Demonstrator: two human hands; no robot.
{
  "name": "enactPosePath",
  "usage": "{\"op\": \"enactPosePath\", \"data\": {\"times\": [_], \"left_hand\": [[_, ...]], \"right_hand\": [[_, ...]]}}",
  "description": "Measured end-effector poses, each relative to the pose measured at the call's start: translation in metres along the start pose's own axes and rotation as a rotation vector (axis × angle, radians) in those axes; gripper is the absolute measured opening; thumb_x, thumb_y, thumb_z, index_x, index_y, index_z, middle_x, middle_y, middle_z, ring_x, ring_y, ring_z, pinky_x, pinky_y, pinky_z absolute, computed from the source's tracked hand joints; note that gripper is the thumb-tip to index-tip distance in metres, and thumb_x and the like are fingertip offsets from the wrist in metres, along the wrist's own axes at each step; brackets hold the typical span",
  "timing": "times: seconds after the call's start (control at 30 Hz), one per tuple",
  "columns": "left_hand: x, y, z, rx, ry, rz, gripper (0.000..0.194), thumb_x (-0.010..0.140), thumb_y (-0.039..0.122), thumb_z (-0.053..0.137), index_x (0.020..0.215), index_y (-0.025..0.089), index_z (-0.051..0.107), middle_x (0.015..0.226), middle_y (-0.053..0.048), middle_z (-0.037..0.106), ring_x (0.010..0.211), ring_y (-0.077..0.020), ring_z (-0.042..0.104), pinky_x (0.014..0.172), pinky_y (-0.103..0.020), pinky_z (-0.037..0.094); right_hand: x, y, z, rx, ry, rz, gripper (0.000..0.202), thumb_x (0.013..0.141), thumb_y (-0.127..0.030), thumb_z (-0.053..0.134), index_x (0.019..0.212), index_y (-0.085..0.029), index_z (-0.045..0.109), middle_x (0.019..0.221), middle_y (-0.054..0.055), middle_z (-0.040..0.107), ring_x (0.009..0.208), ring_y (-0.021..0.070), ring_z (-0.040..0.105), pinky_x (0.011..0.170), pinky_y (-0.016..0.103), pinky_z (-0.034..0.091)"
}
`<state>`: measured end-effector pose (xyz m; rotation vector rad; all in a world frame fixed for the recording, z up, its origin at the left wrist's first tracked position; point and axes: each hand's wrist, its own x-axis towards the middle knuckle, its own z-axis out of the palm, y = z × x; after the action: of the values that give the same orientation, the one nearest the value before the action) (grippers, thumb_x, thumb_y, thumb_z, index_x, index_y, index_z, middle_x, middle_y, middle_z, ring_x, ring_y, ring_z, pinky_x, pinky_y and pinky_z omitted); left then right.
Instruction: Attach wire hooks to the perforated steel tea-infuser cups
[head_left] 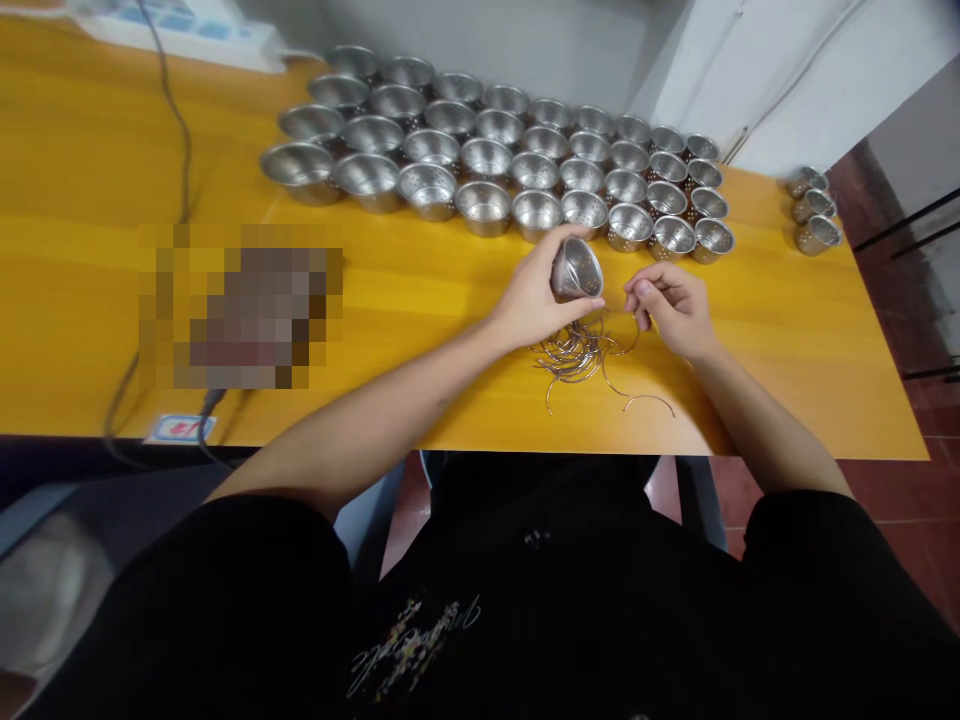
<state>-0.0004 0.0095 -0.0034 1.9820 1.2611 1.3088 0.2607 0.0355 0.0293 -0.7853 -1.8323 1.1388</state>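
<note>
My left hand is wrapped round a small metal cup, its open mouth tipped toward me and to the right. Just right of the cup, my right hand has thumb and fingertips pinched together. A thin curved wire hangs at these fingertips; its upper end is hidden by the fingers. Below both hands lies a tangled pile of curved metal wires on the yellow table. One loose wire lies at the pile's lower right.
Several rows of perforated metal cups stand along the back of the table. Three more cups stand at the far right. A blurred-out object with a cable lies at left. A power strip sits at the back left.
</note>
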Motion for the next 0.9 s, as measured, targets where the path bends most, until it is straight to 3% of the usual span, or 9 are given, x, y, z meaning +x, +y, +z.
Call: {"op": "enactPosePath", "data": {"times": [0.33,0.47,0.53,0.63,0.73,0.8,0.9], "left_hand": [[0.000,-0.001,0.000,-0.003,-0.019,0.013,0.098,0.082,0.046,0.099,0.165,0.029,0.052,0.164,-0.014,0.068,0.151,-0.0397,0.067,0.133,-0.059,0.054],[-0.001,0.000,-0.002,-0.019,-0.028,0.012,0.096,0.083,0.049,0.100,0.165,0.029,0.053,0.165,-0.015,0.068,0.151,-0.0407,0.067,0.134,-0.060,0.054],[-0.001,-0.002,-0.001,-0.032,-0.024,0.015,0.096,0.083,0.049,0.100,0.164,0.030,0.054,0.164,-0.014,0.068,0.151,-0.0405,0.067,0.133,-0.060,0.055],[-0.002,-0.004,0.001,-0.039,-0.021,0.017,0.098,0.081,0.047,0.103,0.164,0.031,0.054,0.163,-0.013,0.069,0.151,-0.0410,0.068,0.133,-0.061,0.055],[-0.003,-0.003,0.003,-0.051,-0.029,0.048,0.097,0.081,0.044,0.103,0.163,0.030,0.054,0.162,-0.014,0.069,0.150,-0.0414,0.068,0.133,-0.061,0.054],[-0.004,0.000,0.004,-0.058,-0.043,0.070,0.095,0.081,0.041,0.102,0.162,0.029,0.054,0.163,-0.014,0.069,0.150,-0.0410,0.069,0.134,-0.060,0.054],[-0.006,0.006,0.003,-0.052,-0.073,0.069,0.094,0.081,0.040,0.101,0.162,0.028,0.054,0.164,-0.014,0.069,0.151,-0.0403,0.068,0.134,-0.058,0.054]], "right_hand": [[0.001,0.000,-0.010,-0.012,-0.154,0.071,0.050,0.097,-0.074,0.091,0.107,-0.028,0.074,0.088,0.000,0.071,0.059,0.0109,0.050,0.051,0.027,0.043],[0.002,-0.021,-0.025,-0.138,-0.218,0.094,0.038,0.093,-0.051,0.099,0.100,-0.028,0.070,0.083,-0.002,0.064,0.063,0.0116,0.048,0.057,0.028,0.041],[-0.001,-0.040,-0.033,-0.269,-0.325,0.098,0.029,0.095,-0.038,0.096,0.100,-0.027,0.070,0.075,-0.005,0.060,0.061,0.0118,0.047,0.060,0.028,0.040],[-0.020,-0.067,-0.042,-0.492,-0.529,0.119,0.019,0.094,-0.023,0.085,0.105,-0.027,0.070,0.071,-0.006,0.059,0.064,0.0144,0.051,0.064,0.030,0.039],[-0.052,-0.083,-0.039,-0.690,-0.648,0.166,0.032,0.088,-0.012,0.075,0.116,-0.026,0.068,0.092,0.001,0.075,0.076,0.0192,0.063,0.071,0.032,0.042],[-0.073,-0.086,-0.031,-0.846,-0.648,0.205,0.038,0.088,-0.010,0.069,0.123,-0.025,0.064,0.111,0.008,0.081,0.085,0.0226,0.069,0.074,0.034,0.042],[-0.095,-0.086,-0.011,-1.080,-0.623,0.268,0.032,0.096,-0.009,0.056,0.125,-0.022,0.062,0.117,0.012,0.082,0.079,0.0228,0.066,0.070,0.036,0.033]]}}
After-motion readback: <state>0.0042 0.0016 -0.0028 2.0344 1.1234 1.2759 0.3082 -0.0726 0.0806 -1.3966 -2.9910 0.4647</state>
